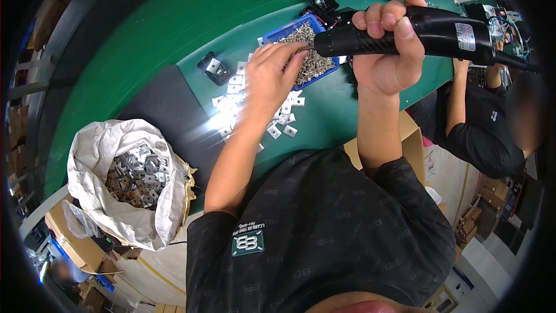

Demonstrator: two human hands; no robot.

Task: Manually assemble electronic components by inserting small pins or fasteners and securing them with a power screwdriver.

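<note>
The right grip (385, 69) is holding a long, black, plastic power tool (437, 35); the left grip (269, 72) is standing narrow at the tool's tip, perhaps pinching something, I cannot tell. Silvery metal screws (317, 71) are lying just right of it. Steady alignment is probably helping.

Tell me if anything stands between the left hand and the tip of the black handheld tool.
Nothing visible does: the left hand is at the tip, over the blue tray of screws; the right hand grips the black handheld tool.
</note>
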